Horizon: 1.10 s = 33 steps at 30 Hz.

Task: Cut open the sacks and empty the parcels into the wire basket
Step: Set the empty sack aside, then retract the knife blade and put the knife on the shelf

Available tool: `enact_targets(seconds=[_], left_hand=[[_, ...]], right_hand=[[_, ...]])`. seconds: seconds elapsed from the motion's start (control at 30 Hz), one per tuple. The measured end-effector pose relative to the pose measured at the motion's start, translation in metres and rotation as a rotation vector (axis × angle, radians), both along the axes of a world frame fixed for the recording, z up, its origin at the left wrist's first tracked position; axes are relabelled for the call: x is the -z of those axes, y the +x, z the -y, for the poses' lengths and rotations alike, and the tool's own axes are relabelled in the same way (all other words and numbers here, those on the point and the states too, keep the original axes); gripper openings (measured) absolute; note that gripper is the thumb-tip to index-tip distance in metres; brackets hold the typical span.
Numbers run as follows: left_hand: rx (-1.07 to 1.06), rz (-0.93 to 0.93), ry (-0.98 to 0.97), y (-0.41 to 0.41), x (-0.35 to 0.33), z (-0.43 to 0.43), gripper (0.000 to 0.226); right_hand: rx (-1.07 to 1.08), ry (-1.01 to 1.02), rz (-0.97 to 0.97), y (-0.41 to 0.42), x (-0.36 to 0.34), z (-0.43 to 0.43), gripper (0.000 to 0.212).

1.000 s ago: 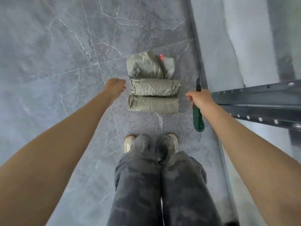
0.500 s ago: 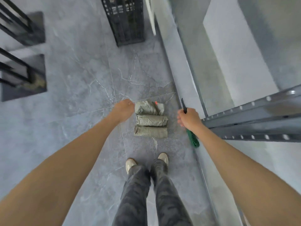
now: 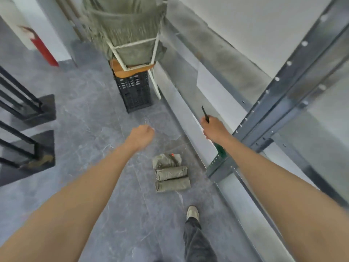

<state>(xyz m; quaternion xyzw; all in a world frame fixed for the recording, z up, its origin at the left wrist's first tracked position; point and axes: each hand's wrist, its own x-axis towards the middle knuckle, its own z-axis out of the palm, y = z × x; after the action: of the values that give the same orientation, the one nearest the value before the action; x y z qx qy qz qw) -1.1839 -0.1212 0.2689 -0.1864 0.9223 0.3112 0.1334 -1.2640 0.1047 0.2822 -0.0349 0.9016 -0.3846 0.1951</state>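
Note:
Three rolled grey-green sacks (image 3: pixel 171 174) lie side by side on the grey floor, a small red mark on the far one. My right hand (image 3: pixel 214 129) grips a green-handled knife (image 3: pixel 205 114), its dark blade sticking up past the fist and the handle end showing beneath my wrist. My left hand (image 3: pixel 142 137) hangs above the floor with curled fingers and holds nothing. Further ahead, grey-green sacks (image 3: pixel 122 29) are piled in a white wire frame that sits on a black plastic crate (image 3: pixel 135 90).
A grey metal shelving post (image 3: pixel 283 95) slants along the right beside the wall. Black metal frames on dark bases (image 3: pixel 28 140) stand at the left. A red extinguisher (image 3: pixel 42 49) leans at the far left wall. My foot (image 3: pixel 192 212) steps on the floor near the rolls.
The view has lifted and moved forward: the rolled sacks now lie lower and behind my hands, and the crate with the sack pile has come into sight. One foot has stepped forward.

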Motion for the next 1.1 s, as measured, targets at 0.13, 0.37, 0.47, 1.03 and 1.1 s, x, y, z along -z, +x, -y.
enact_targets(seconds=[0.13,0.37,0.47,1.03,1.1], left_hand=[[0.128,-0.069,-0.043,0.038,-0.026,-0.002,0.041],[0.34,-0.156,-0.104,0.082,-0.062,-0.029,0.038],[0.399,-0.175,-0.094,0.096,-0.076,-0.052,0.038],[0.906,-0.352,-0.114,0.249,-0.129,-0.259,0.041],[0.97,-0.348,-0.113,0.282,-0.128,-0.285,0.043]], right_hand=[[0.084,0.088,0.001,0.058,-0.03,-0.013,0.023],[0.177,0.121,0.059,0.149,-0.072,-0.046,0.014],[0.29,0.057,-0.044,0.184,-0.09,-0.076,0.03],[0.688,0.295,-0.136,0.458,-0.139,-0.267,0.034],[0.755,0.291,-0.129,0.51,-0.14,-0.29,0.035]])
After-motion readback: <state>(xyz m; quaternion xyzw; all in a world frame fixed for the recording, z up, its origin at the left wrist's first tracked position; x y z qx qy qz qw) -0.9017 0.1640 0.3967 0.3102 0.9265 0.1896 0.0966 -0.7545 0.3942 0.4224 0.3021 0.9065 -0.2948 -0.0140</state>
